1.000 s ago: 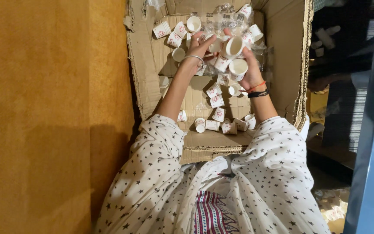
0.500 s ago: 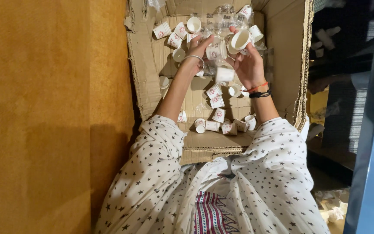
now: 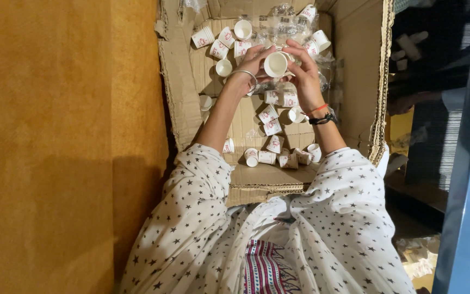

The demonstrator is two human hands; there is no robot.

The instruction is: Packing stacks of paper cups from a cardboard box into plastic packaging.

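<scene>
Both hands meet over the far half of an open cardboard box [image 3: 354, 81]. The left hand [image 3: 252, 61] and the right hand [image 3: 302, 71] share one small white paper cup [image 3: 275, 63], its open mouth turned up toward the camera — each grip is closed on the cup from its own side, fingers curled around the wall, which keeps so light a thing steady and shows its inside. A metal bangle [image 3: 244, 76] sits on the left wrist; a black watch [image 3: 323, 117] and a red thread circle the right.

Loose paper cups [image 3: 270, 126] lie scattered on the box floor, most tipped on their sides, some near the edge closest to the person, others toward the far left corner. Crumpled clear plastic wrap [image 3: 284, 24] lies against the far wall, just behind the hands — likely the cups' torn sleeve.
</scene>
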